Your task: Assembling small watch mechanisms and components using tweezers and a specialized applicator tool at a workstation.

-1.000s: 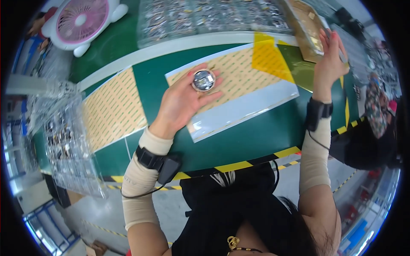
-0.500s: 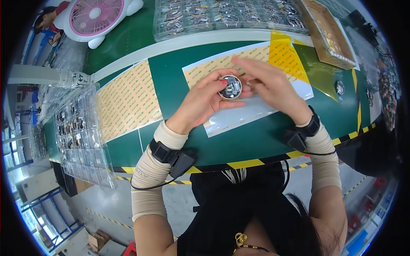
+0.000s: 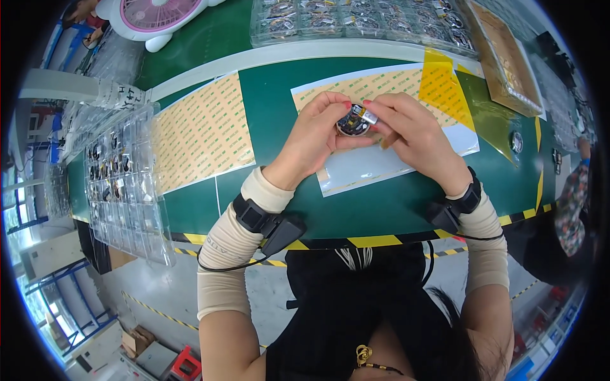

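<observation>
Between my hands is a round, open electronic device [image 3: 351, 125] with a pale rim and dark circuitry inside. My left hand [image 3: 309, 134] is closed round its left side, the thumb on the upper rim and fingers beneath. At the device's upper right, a small silver rectangular part [image 3: 370, 117], battery-like, is tilted up from the circuitry. My right hand [image 3: 424, 134] has its fingertips pinched on this part; any wire joining it to the device is too small to make out. Below the hands lies a sheet of tan adhesive pieces [image 3: 397, 82] on white backing.
Another adhesive sheet [image 3: 204, 134] lies to the left, beside a clear tray [image 3: 121, 219] of small parts. More filled trays [image 3: 362, 28] stand at the back. Yellow film [image 3: 438, 82], a cardboard box [image 3: 502, 70] and a loose round part [image 3: 516, 142] are on the right. A pink-and-white fan [image 3: 155, 14] stands back left.
My right hand has come in from beside the device and pinched the silver part, which has tilted up out of the device. The head view has shifted slightly.
</observation>
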Demonstrator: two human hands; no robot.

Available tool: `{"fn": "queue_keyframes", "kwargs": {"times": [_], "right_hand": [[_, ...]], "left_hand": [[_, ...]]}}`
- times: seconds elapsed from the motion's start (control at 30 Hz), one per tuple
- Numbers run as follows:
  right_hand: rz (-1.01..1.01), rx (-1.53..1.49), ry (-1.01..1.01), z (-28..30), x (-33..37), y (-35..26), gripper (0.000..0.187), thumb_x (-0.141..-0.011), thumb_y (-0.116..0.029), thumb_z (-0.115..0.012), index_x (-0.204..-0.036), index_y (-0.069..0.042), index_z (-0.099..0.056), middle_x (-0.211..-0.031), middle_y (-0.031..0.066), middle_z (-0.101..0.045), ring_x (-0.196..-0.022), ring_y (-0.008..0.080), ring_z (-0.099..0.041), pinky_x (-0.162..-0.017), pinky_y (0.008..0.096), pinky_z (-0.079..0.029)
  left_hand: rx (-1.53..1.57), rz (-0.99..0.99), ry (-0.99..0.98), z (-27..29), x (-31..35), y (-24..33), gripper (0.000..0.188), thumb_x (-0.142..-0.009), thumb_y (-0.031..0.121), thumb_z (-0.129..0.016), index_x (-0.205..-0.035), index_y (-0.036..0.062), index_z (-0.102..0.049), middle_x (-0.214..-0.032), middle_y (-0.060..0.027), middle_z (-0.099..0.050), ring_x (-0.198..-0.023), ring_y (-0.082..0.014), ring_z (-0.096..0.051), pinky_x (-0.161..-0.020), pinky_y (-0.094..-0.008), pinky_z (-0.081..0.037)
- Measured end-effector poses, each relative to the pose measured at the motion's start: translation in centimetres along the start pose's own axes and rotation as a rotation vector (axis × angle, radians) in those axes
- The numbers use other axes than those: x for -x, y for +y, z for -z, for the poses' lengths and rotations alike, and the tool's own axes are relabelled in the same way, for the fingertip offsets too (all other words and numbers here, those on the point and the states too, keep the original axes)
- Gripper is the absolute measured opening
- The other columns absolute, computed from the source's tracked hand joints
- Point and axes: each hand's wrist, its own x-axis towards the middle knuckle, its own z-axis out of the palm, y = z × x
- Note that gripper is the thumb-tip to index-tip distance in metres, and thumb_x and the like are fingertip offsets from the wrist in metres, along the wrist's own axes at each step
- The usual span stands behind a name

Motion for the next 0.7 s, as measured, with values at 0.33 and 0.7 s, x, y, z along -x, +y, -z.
{"fn": "queue_keyframes", "kwargs": {"times": [0.33, 0.7], "right_hand": [[0.205, 0.291, 0.073, 0.0, 0.0, 0.1, 0.035, -0.065, 0.005, -0.064, -0.099, 0.0, -0.06, -0.084, 0.0096, -0.059, -0.065, 0.0224, -0.056, -0.049, 0.0292, -0.045], [0.256, 0.402, 0.139, -1.0, 0.1, -0.6, 0.035, -0.058, 0.004, -0.064, -0.092, -0.003, -0.063, -0.087, 0.007, -0.061, -0.059, 0.0171, -0.054, -0.046, 0.0255, -0.043]], "left_hand": [[-0.065, -0.035, 0.043, -0.2, -0.2, -0.3, 0.017, -0.091, 0.006, -0.04, -0.106, -0.0022, -0.041, -0.095, -0.0144, -0.056, -0.086, -0.0242, -0.062, -0.075, -0.0372, -0.056], [-0.15, -0.115, 0.118, -0.9, 0.4, -0.8, 0.023, -0.088, 0.0, -0.039, -0.111, -0.0029, -0.041, -0.102, -0.0169, -0.054, -0.089, -0.0246, -0.06, -0.079, -0.037, -0.055]]}}
